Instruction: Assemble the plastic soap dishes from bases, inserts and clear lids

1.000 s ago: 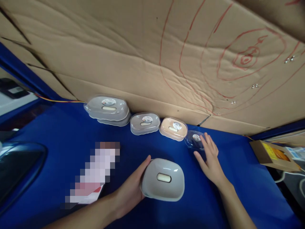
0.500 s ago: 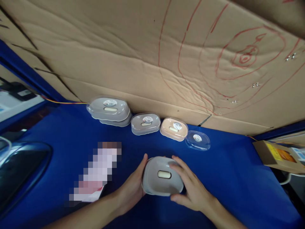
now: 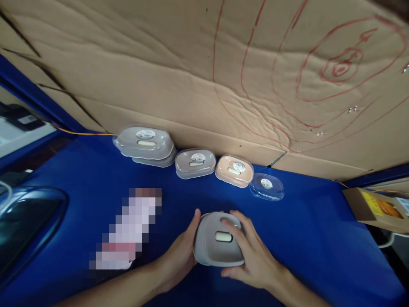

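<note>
A grey oval plastic box (image 3: 207,245) with a cream pill-shaped piece at its middle is held between both hands, low in the view. My left hand (image 3: 182,253) supports its left side, thumb up along the rim; its other fingers are mostly hidden behind the box. My right hand (image 3: 255,251) grips the right end, with fingers reaching over the top and inner face and the thumb at the lower edge. Beyond the hands lies a clear plastic lid (image 3: 266,192) with a round white label.
Along the cardboard wall (image 3: 159,64) stand a stack of grey boxes (image 3: 156,149), another grey box (image 3: 183,168) and a peach box (image 3: 228,164), with clear lids. A pixelated flat item (image 3: 131,226) lies left on the blue table (image 3: 306,221). A cardboard box (image 3: 380,207) sits right.
The grey box has shifted slightly right and down and turned a little in my hands. My right fingers reach further over its face. The view has moved slightly.
</note>
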Action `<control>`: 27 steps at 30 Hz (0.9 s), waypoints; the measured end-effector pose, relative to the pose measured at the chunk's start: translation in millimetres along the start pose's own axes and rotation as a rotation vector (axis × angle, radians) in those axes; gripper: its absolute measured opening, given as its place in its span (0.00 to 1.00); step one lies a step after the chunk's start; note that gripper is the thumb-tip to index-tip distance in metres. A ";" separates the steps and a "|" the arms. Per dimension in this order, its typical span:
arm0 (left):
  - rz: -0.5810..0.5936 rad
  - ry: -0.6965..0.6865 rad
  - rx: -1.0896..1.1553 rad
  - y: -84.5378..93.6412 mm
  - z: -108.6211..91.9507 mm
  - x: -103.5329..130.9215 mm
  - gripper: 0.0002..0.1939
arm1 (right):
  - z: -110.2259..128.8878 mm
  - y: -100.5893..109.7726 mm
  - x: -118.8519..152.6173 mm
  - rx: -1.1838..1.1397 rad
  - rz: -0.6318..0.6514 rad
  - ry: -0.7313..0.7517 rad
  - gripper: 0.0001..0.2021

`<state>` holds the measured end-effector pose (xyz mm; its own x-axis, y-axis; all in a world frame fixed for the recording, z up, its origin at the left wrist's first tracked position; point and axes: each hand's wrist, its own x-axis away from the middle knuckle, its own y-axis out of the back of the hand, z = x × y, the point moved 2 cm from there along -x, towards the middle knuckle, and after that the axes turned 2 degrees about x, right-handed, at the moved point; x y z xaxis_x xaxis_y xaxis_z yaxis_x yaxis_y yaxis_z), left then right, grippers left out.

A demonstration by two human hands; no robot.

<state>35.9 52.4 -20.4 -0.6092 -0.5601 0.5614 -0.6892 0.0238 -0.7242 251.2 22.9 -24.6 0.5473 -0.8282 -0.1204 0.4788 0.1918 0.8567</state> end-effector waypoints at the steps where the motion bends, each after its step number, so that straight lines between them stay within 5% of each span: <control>1: 0.004 -0.001 0.008 -0.4 -0.7 0.3 0.39 | 0.3 -0.8 0.2 -0.019 -0.007 0.005 0.52; 7: 0.011 0.023 0.045 1.9 -7.6 -2.5 0.40 | -4.3 0.6 2.5 -0.162 -0.132 -0.072 0.43; 11: 0.068 0.040 0.027 -0.4 -11.6 -2.9 0.38 | -22.6 35.6 5.4 -0.123 -0.254 -0.167 0.42; 18: 0.002 0.085 -0.049 1.0 -11.9 4.3 0.36 | -58.1 101.6 37.0 0.092 0.014 -0.342 0.36; 27: -0.007 0.076 -0.106 -0.1 -15.9 7.4 0.35 | -82.4 92.5 38.4 0.191 -0.001 -0.423 0.33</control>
<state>25.2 61.4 -9.9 -0.6293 -0.4965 0.5979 -0.7289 0.1101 -0.6757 373.1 52.3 8.6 0.1996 -0.9781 0.0596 0.3225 0.1230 0.9386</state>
